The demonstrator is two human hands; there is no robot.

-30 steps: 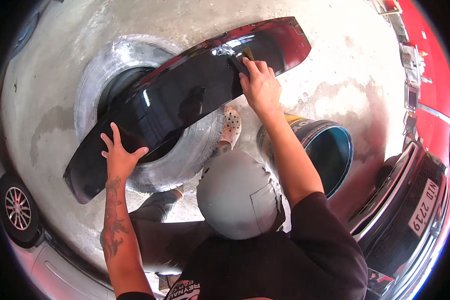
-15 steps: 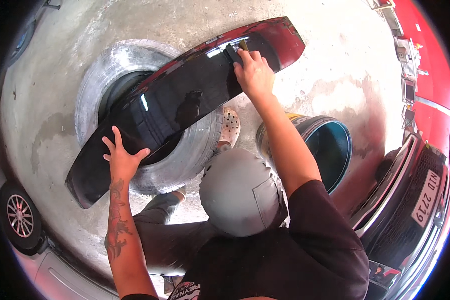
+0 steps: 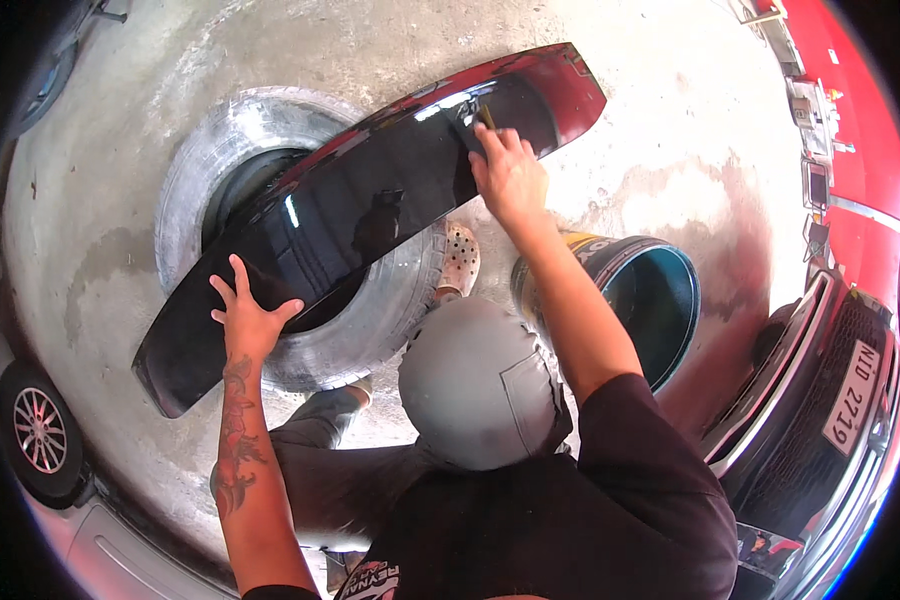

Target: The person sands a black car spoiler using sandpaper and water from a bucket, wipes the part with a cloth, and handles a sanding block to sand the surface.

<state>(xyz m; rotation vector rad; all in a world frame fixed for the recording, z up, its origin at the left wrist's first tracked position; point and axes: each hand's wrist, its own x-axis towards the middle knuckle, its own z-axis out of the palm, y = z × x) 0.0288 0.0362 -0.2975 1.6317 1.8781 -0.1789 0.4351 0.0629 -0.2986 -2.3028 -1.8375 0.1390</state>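
Note:
A long, curved, glossy car body panel (image 3: pixel 320 225), black with dark red along its far edge and right end, lies slantwise across a large tyre (image 3: pixel 260 115). My left hand (image 3: pixel 250 318) rests near the panel's lower left part, fingers spread and thumb out, gripping nothing. Over the right part of the panel, my right hand (image 3: pixel 511 180) pinches a thin olive-yellow piece (image 3: pixel 486 117). A dark shape beside that piece could be part of it or its reflection; I cannot tell which. My fingers hide most of what is held.
A drum-like bucket (image 3: pixel 660 300) with a blue inside stands right of my knee (image 3: pixel 480 385). Beyond it is a dark car front (image 3: pixel 810 420); a silver car's wheel (image 3: pixel 38 430) is at lower left. A red wall (image 3: pixel 860 100) with equipment runs along the right.
My right hand has drawn slightly toward me along the panel with the olive-yellow piece. My left hand keeps its place on the panel.

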